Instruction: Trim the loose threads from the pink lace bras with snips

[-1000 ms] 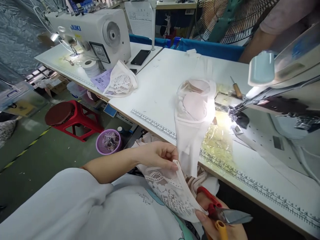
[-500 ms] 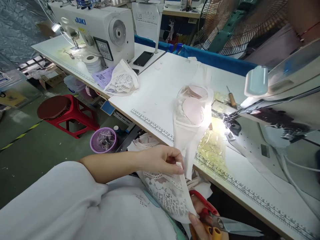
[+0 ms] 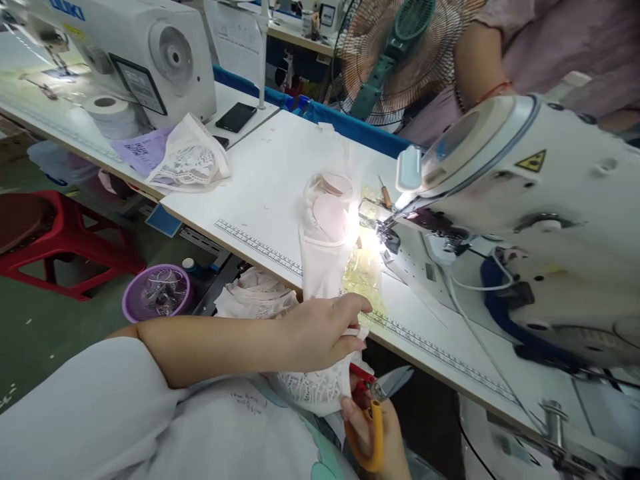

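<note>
My left hand (image 3: 323, 333) is closed on a narrow pale strip along the edge of a white lace bra piece (image 3: 313, 392), just in front of the table edge. Below it, my right hand (image 3: 383, 433) is closed round scissors (image 3: 376, 427) with one red and one orange handle. Its thumb also presses on the lower edge of the lace. The scissor blades point away to the right, clear of the lace. Beyond my left hand, a pale bra with a padded cup (image 3: 330, 217) lies on the table beside the lit sewing machine needle area (image 3: 385, 230).
To the right stands a sewing machine (image 3: 500, 167); another (image 3: 175, 60) is at the left. A lace cup (image 3: 190, 157) lies on purple paper, near a phone (image 3: 236, 117). A wooden-handled awl (image 3: 386, 195) lies behind the needle. A purple basket (image 3: 131, 300) and red stool (image 3: 75, 247) stand below.
The view has swung right, showing more of the right machine. My left hand has turned, its index finger now extended. The scissors have tilted, their blades pointing more upward.
</note>
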Motion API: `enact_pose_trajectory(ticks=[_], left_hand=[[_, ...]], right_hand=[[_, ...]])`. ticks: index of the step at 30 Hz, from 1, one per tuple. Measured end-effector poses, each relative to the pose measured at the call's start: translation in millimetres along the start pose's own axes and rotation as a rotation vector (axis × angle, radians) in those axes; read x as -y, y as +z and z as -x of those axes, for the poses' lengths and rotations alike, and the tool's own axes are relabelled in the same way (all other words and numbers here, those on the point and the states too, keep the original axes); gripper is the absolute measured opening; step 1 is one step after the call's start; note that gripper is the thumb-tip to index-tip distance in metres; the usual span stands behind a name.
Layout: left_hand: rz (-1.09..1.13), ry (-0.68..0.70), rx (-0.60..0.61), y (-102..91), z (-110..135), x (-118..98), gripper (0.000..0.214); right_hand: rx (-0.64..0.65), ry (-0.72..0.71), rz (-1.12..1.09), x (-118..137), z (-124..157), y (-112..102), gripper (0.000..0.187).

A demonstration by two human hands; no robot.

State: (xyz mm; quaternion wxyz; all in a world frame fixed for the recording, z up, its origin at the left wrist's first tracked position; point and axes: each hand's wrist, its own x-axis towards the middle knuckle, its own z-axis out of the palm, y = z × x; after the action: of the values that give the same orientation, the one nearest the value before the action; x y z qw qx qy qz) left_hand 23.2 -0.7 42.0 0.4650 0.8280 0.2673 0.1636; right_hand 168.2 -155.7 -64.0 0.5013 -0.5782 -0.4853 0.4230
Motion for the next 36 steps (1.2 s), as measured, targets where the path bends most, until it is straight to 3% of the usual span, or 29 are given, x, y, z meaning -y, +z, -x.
enact_pose_trajectory(ticks=[7, 12, 20, 24, 28, 31, 36], left_hand=[[-0.119, 0.291, 0.066, 13.1, -6, -4, 0.037], [-0.04, 0.341, 0.134, 16.9, -10, -8, 0.036], [0.029, 0.22, 0.212, 12.0, -9, -13, 0.036], [0.219, 0.014, 0.181, 12.0, -12, -10, 0.037], [0.538, -0.189, 0.316, 10.4, -16, -1, 0.026], [0.537, -0.154, 0.33, 9.6, -15, 2, 0.024], [0.12, 0.167, 0.058, 11.9, -11, 0, 0.025]], right_hand=[[-0.224, -0.164, -0.072, 65, -36, -37, 0.018], [-0.136, -0.108, -0.045, 91, -55, -36, 0.01], [-0.025, -0.06, 0.033, 94, -61, -37, 0.006], [-0.122, -0.247, 0.142, 94, -62, -32, 0.014], [-0.18, -0.461, 0.262, 91, -61, -24, 0.02], [-0.253, -0.473, 0.286, 88, -61, -21, 0.02], [-0.191, -0.595, 0.393, 80, -68, -27, 0.02]])
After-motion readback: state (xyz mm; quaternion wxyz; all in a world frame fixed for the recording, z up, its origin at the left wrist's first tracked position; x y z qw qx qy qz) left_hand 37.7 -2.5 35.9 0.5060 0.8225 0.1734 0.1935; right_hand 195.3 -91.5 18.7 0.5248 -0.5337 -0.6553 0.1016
